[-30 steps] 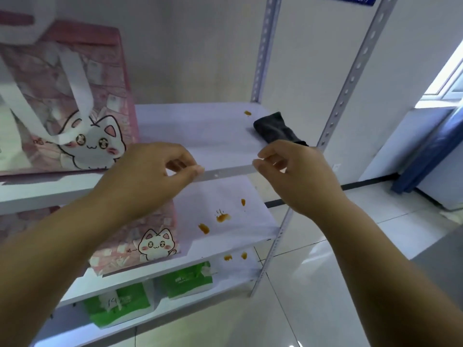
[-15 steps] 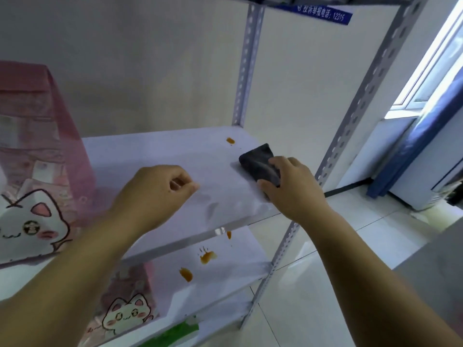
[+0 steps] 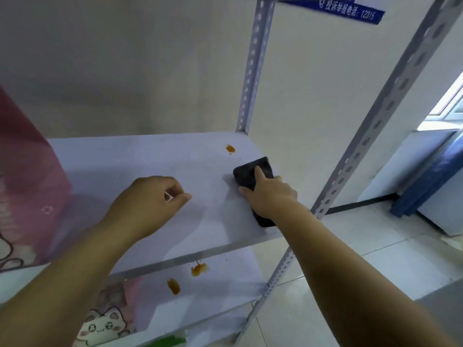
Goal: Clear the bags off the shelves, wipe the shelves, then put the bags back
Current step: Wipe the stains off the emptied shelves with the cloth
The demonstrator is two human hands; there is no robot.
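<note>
My right hand (image 3: 269, 196) lies on a dark folded cloth (image 3: 246, 174) at the right end of the white upper shelf (image 3: 140, 166), index finger stretched over it, thumb at its near left edge. An orange stain (image 3: 230, 149) sits just beyond the cloth. My left hand (image 3: 147, 204) hovers over the shelf's middle, fingers loosely curled, holding nothing. A pink cat-print bag (image 3: 27, 186) stands at the shelf's left end. A second cat-print bag (image 3: 107, 321) sits on the lower shelf (image 3: 225, 284), which bears two orange stains (image 3: 199, 269).
Perforated metal uprights (image 3: 253, 71) frame the rack at the back and at the front right (image 3: 363, 151). A white wall is right behind. A green packet edge (image 3: 167, 343) shows below. Tiled floor (image 3: 375, 259) and a blue frame (image 3: 431, 181) lie to the right.
The view has tilted up and drawn closer to the shelf. My right hand reached forward from the shelf's front edge and came down on the dark cloth. My left hand moved over the shelf surface.
</note>
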